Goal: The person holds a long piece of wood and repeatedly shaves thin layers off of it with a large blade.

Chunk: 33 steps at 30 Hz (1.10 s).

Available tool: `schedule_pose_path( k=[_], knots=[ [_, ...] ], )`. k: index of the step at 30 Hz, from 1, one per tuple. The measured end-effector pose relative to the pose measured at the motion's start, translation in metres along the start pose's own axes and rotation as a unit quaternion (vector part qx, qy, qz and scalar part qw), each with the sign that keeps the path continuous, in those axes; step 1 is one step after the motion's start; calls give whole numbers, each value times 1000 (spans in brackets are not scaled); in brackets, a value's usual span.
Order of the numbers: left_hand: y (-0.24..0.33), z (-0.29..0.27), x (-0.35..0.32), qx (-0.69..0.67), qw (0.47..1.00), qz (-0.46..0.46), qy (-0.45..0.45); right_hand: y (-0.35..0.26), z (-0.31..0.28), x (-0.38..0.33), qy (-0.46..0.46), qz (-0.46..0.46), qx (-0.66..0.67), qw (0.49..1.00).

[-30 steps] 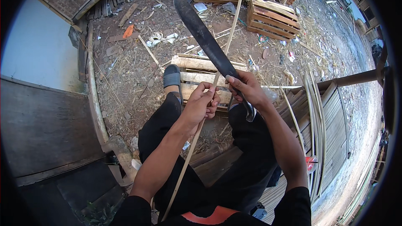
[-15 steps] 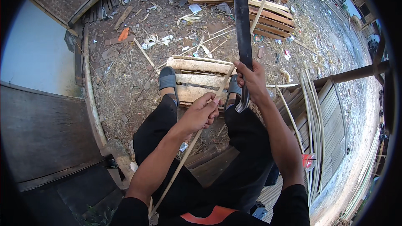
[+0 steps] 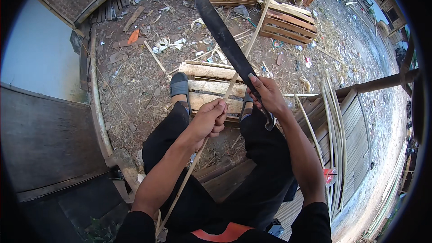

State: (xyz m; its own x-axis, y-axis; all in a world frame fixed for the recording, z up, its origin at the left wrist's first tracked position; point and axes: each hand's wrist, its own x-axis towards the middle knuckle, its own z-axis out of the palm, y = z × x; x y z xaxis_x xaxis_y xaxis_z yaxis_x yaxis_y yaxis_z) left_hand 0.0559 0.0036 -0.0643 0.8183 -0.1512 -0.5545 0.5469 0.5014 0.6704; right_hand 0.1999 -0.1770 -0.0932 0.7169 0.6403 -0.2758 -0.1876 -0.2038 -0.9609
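My left hand (image 3: 209, 119) is closed round a long, thin, pale strip that looks like bamboo or wood (image 3: 259, 23). The strip slants from beside my left forearm, up through the fist, to the far crates. My right hand (image 3: 266, 94) grips a machete (image 3: 225, 38) by its handle, thumb laid along the top. Its long dark blade points far left and crosses over or against the strip just beyond my hands; whether they touch I cannot tell. Below, a slatted wooden panel or crate (image 3: 216, 87) lies between my sandalled feet.
Several slatted crates (image 3: 288, 24) stand on the littered dirt ground ahead. At right, long pale strips (image 3: 335, 130) lean across a slatted bamboo surface (image 3: 355, 139), beside a red-and-clear cup (image 3: 330, 176). A dark board (image 3: 49, 139) and a pale wall (image 3: 38, 54) border the left.
The machete has swung from nearly upright to a leftward tilt, its tip moving left. My left hand has shifted slightly left and nearer, and the strip's far end shows higher in view.
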Motion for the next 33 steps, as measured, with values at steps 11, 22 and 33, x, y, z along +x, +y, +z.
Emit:
schedule_pose_path(
  k=[11,22,33],
  knots=[
    [3,-4,1,-34,999,2,-18,0,10,2,-11,12,11,1000],
    [4,-5,-4,-49,998,-4,-26,-5,19,-5,-55,38,17,998],
    [3,-7,0,-44,999,-4,-26,-3,15,-1,-39,39,18,998]
  ],
)
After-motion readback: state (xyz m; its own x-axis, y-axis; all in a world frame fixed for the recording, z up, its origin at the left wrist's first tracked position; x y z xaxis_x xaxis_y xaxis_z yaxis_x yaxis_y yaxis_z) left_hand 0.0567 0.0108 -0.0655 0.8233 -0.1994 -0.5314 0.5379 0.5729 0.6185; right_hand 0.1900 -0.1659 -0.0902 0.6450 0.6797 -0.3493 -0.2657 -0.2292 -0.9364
